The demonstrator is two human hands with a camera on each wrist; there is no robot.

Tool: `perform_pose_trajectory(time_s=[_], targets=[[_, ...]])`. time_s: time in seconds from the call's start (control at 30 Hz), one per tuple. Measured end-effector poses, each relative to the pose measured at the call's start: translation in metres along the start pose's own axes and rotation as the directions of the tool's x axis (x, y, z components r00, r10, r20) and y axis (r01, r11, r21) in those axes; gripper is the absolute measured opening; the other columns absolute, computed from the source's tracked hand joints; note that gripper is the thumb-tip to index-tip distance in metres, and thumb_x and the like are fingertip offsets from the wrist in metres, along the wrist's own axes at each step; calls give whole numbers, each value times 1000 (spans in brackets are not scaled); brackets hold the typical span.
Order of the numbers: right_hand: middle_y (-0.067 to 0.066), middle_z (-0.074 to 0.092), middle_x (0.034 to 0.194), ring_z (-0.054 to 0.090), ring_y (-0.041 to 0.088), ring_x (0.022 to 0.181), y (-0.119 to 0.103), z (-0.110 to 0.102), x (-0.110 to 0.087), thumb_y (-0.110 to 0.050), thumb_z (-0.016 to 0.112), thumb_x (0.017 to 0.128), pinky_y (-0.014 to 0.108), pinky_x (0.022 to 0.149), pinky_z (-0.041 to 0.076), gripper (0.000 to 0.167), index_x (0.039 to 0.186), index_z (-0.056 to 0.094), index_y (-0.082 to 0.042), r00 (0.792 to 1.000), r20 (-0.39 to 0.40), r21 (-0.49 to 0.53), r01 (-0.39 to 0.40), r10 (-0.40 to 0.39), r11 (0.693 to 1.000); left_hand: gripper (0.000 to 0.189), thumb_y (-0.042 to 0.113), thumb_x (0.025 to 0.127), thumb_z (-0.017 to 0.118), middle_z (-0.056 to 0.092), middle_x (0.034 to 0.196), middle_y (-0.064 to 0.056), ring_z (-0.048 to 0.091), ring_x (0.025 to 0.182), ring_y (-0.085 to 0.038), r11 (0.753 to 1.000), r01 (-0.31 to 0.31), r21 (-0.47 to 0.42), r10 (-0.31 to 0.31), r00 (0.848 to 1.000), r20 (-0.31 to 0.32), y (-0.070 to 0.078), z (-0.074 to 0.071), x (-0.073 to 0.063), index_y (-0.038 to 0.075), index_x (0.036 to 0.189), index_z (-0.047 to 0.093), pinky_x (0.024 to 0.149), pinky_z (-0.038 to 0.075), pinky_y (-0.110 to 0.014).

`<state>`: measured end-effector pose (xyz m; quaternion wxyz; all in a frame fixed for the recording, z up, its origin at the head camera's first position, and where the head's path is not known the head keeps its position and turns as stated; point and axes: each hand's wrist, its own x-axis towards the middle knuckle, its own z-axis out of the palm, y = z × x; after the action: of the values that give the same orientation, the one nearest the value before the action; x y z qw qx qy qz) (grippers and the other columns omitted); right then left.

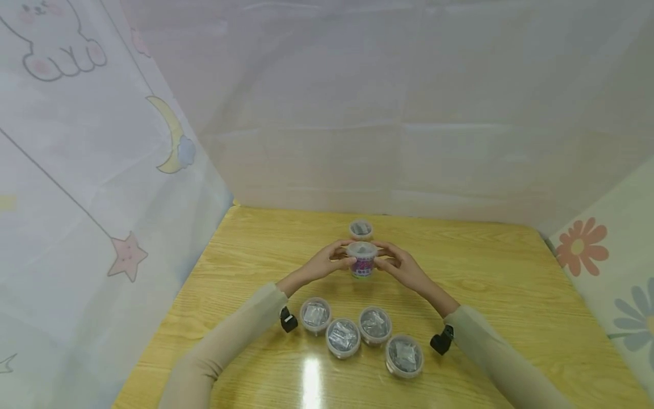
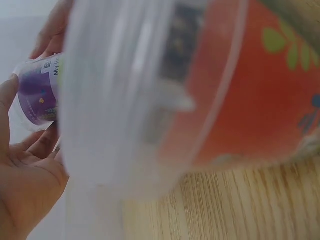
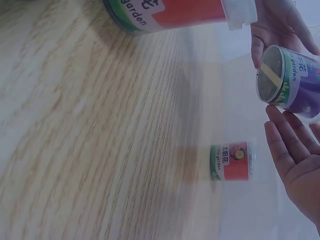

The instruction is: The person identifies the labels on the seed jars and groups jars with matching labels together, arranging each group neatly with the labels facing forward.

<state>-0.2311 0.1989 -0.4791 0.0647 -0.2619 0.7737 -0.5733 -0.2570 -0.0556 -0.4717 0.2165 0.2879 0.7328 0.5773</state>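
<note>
A lidded plastic cup (image 1: 362, 266) with a purple label is held between both hands. My left hand (image 1: 329, 262) holds its left side, the thumb in front and the other fingers behind. On the right side, my right hand (image 1: 406, 270) holds it in the same way. The right wrist view shows the underside of this cup (image 3: 302, 82), raised off the table and tilted toward the camera. Behind it stands another lidded cup (image 1: 361, 228), red-labelled in the right wrist view (image 3: 235, 161).
Several lidded cups with grey contents, such as the leftmost cup (image 1: 315, 314) and the rightmost cup (image 1: 404, 357), stand on the wooden table (image 1: 245, 352) between the forearms. A pale cloth wall (image 1: 327, 142) rises at the table's far edge, with printed walls on both sides.
</note>
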Motion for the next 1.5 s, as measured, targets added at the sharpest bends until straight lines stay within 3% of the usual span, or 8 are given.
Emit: perform_pose_trajectory(time_s=[0.17,0.3,0.47,0.67,0.97,1.1,1.27,1.5], targets=[[21,56,117,65,28,94,0,2,2,-18,52,96,56,80,49,47,140,38,-8,1000,2,-2,8,-8,1000,59,37,92,56,50,132,-9,54,116,-23,1000,-21,9,21,1000,0,-3,-2,-2,19,143,33,92,50,-35],[21,55,120,64,32,98,1,2,3,-18,53,95,57,83,48,47,139,39,-9,1000,6,-1,-16,16,1000,60,42,91,56,51,132,-3,54,115,-21,995,-17,95,19,1000,-17,-6,-5,-1,22,143,35,92,49,-37],[25,52,123,63,32,101,2,1,4,-13,52,95,55,84,49,47,140,37,-6,999,17,-3,-31,31,1000,56,33,93,56,52,131,-4,56,112,-22,986,8,166,-3,1000,-31,-7,-6,1,21,144,35,91,49,-39],[30,50,123,60,39,103,-11,2,1,-7,52,95,37,82,54,49,139,35,3,998,33,16,-45,45,999,55,23,94,57,51,131,-10,56,113,-26,986,31,162,-28,999,-19,0,-5,0,14,143,35,90,51,-35],[29,45,130,59,38,105,-17,5,0,-7,56,93,45,86,52,50,138,37,5,999,25,6,-39,39,999,54,15,91,60,51,129,-16,56,113,-30,991,-2,134,5,1000,-23,19,-2,-8,3,140,38,88,51,-34],[29,46,129,59,38,105,-14,6,1,-6,56,92,40,84,54,49,137,38,6,999,31,-7,-29,30,1000,55,12,91,61,49,133,-15,55,114,-31,986,-5,169,10,1000,-27,10,-3,-4,3,140,38,89,51,-36],[28,50,126,58,40,105,-11,6,3,-6,58,92,51,85,51,49,136,40,5,999,29,-6,-43,43,999,56,17,90,62,49,135,-10,53,116,-29,974,-4,225,16,999,-51,-14,-5,5,10,141,39,93,48,-40],[30,48,127,55,46,107,-7,7,4,-5,57,92,58,86,47,50,137,39,5,998,51,15,-38,37,999,56,26,86,66,51,134,-2,56,113,-23,973,15,228,-1,998,-65,-26,-7,8,18,137,45,88,51,-31]])
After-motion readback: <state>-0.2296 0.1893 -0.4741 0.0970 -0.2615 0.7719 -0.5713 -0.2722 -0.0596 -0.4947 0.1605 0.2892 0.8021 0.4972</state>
